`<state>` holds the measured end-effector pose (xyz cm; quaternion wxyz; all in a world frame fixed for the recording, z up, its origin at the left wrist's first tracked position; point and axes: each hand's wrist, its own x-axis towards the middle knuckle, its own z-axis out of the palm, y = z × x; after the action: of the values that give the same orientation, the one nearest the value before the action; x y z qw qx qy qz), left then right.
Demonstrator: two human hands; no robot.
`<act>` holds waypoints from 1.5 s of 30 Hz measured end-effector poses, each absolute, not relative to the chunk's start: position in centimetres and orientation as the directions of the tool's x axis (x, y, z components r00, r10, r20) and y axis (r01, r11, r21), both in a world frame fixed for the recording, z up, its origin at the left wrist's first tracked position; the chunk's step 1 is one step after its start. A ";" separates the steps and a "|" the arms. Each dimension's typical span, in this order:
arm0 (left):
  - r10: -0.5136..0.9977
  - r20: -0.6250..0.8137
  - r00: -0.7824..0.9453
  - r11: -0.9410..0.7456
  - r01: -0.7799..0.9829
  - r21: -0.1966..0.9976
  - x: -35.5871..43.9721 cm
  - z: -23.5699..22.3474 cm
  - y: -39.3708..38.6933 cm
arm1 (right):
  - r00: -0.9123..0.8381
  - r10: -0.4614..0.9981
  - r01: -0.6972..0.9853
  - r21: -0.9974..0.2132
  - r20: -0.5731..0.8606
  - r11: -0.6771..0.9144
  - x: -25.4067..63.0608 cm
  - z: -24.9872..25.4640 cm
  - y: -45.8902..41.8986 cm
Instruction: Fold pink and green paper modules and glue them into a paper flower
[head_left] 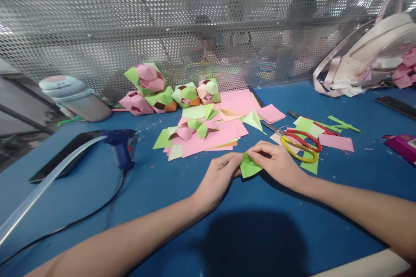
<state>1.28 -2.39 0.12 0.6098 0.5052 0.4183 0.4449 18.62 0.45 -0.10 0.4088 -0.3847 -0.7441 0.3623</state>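
Both my hands meet over a small folded green paper [248, 168] lying on the blue table [156, 181]. My left hand [218, 177] pinches its left edge with closed fingers. My right hand [276, 161] presses and grips its top right part, fingers curled. Just behind the hands lies a pile of pink and green paper sheets [208, 136] with a folded pink-and-green piece on top. Scissors with red and yellow handles [300, 143] lie right beside my right hand.
Several folded pink-and-green paper shapes [162, 93] stand at the back by a perforated metal screen [162, 17]. A blue glue gun [121, 145] with its cable lies at left, near a capped bottle [73, 97]. A pink bag [373, 58] sits at back right, a magenta box [404, 146] at right.
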 end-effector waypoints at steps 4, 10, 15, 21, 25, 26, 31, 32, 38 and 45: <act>0.942 -0.083 0.326 0.195 -0.326 0.925 1.5 -0.2 -2.2 | -0.363 0.880 0.259 -0.873 0.308 0.413 18.7 0.0 0.5; 0.933 -0.133 0.335 0.249 -0.330 0.911 1.1 -0.2 -2.0 | -0.368 0.893 0.238 -0.902 0.260 0.361 18.7 0.1 0.6; 0.948 -0.158 0.276 0.230 -0.254 0.939 0.9 -0.2 -2.1 | -0.397 0.878 0.210 -0.905 0.267 0.370 18.6 0.2 0.5; 0.947 -0.160 0.278 0.238 -0.276 0.931 0.7 -0.3 -1.9 | -0.422 0.876 0.180 -0.925 0.234 0.334 18.7 0.2 0.5; 0.949 -0.146 0.278 0.223 -0.270 0.937 0.5 -0.4 -1.7 | -0.433 0.872 0.166 -0.930 0.230 0.328 18.7 0.0 0.8; 0.950 -0.141 0.277 0.217 -0.266 0.939 0.5 -0.4 -1.7 | -0.435 0.871 0.163 -0.931 0.230 0.327 18.7 -0.1 0.9; 0.949 -0.151 0.277 0.223 -0.248 0.943 0.5 -0.3 -1.9 | -0.444 0.864 0.160 -0.928 0.237 0.337 18.8 0.0 0.9; 0.952 -0.148 0.268 0.211 -0.227 0.951 0.5 -0.3 -2.0 | -0.443 0.863 0.161 -0.925 0.243 0.344 18.8 0.0 0.8; 0.974 -0.114 0.196 0.127 -0.054 0.990 0.5 0.0 -2.2 | -0.429 0.861 0.189 -0.905 0.273 0.381 18.7 -0.1 0.7; 0.987 -0.053 0.150 0.036 0.115 0.993 0.6 0.4 -2.4 | -0.399 0.870 0.210 -0.894 0.291 0.395 18.4 0.0 0.3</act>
<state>0.55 -2.42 0.37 0.5192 0.5526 0.4986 0.4200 18.36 0.34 -0.04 0.4049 -0.3693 -0.7305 0.4074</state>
